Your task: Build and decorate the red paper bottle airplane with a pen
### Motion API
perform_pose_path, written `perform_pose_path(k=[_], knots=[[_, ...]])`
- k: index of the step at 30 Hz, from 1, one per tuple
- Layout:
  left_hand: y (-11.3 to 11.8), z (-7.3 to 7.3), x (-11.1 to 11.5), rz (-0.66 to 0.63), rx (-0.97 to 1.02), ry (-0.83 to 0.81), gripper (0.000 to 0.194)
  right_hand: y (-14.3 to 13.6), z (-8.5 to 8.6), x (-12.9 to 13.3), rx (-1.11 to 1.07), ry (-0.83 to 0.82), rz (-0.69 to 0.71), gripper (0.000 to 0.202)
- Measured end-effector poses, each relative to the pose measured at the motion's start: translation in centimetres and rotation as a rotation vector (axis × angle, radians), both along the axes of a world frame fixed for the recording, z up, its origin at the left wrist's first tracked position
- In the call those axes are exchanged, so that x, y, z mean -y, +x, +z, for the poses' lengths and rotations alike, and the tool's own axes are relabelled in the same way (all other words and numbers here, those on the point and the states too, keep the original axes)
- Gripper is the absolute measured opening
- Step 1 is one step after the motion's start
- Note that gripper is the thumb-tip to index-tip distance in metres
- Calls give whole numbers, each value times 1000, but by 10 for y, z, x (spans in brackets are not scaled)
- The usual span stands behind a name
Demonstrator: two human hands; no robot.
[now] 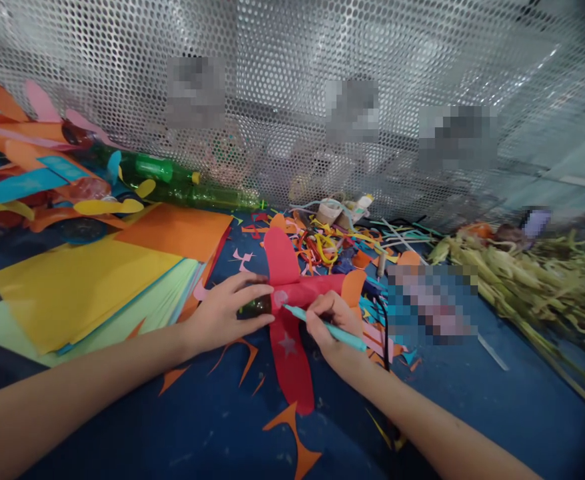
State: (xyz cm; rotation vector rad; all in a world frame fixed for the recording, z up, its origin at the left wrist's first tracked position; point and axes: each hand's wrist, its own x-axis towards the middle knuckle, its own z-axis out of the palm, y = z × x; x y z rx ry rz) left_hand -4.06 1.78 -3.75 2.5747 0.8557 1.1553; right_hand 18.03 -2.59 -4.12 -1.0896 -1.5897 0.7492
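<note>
Bare left forearm (92, 383), bare right forearm (437, 417), slim wrists (185, 339), bare hands (225, 313), slender fingers (255, 292)

Toy plane (320, 291), mostly red, on blue table (212, 433), body lying crosswise, dark, shiny nose (258, 307) toward left. Nose partly hidden; looks like bottle end, but not certain. Far red wing (281, 257) plain, rounded at end; near red wing (295, 380) bears pale star (288, 345). Orange tail piece (354, 288) at right end. Pale round mark (281, 297) on body near nose. Turquoise marker (348, 337) slanted, tip at this mark, back end toward lower right.
</note>
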Motion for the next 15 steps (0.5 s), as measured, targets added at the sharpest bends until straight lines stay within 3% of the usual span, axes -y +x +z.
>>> perform_pose_path(k=[15], knots=[[-6, -2, 2, 6, -72, 61, 35, -4, 10, -4, -2, 9, -52, 17]])
